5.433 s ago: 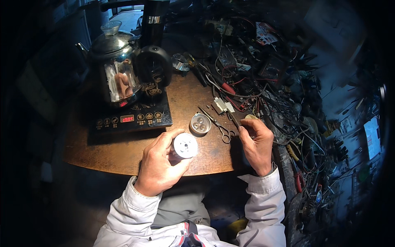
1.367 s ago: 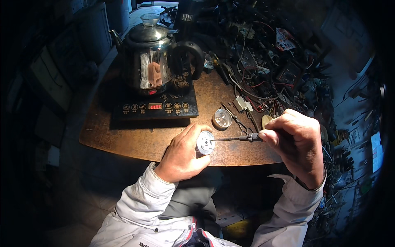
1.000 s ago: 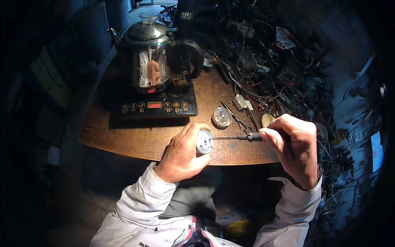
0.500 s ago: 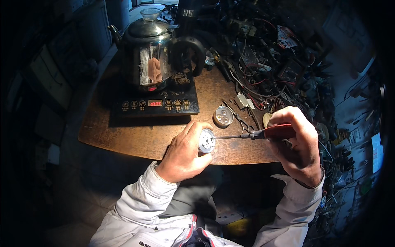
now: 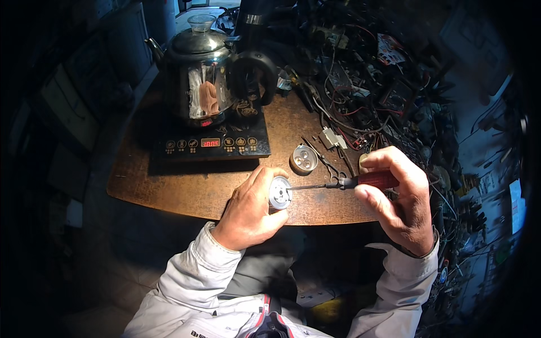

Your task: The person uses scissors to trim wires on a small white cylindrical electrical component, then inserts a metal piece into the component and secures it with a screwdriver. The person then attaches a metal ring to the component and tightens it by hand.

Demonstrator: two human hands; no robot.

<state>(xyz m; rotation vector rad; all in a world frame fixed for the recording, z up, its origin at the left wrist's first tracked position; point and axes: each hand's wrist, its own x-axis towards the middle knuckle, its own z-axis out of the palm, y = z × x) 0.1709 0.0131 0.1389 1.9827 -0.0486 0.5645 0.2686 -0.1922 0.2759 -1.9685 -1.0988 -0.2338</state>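
My left hand (image 5: 245, 217) is closed around a small round metal housing (image 5: 280, 194) with a pale, dotted face turned toward the right. In my right hand (image 5: 414, 197) is a screwdriver (image 5: 378, 179) with a red handle, pinched between thumb and fingers. Its thin dark shaft runs level to the left, and the tip meets the housing's face near its right edge. Just beyond, a round metal lamp head (image 5: 304, 160) with three small lenses rests on the wooden table (image 5: 186, 190). A pair of scissors (image 5: 337, 176) lies beside it, partly behind the screwdriver.
A steel kettle (image 5: 200, 45) with a black handle stands on a black induction cooker (image 5: 248, 149) with a lit red display. Tangled wires (image 5: 360, 127), a white connector block (image 5: 331, 138) and heaped parts crowd the right side. The table's curved front edge runs below my hands.
My right hand's fingers have shifted on the screwdriver handle, with the thumb now lying further forward and more of the red showing. The left hand still holds the housing in the same spot.
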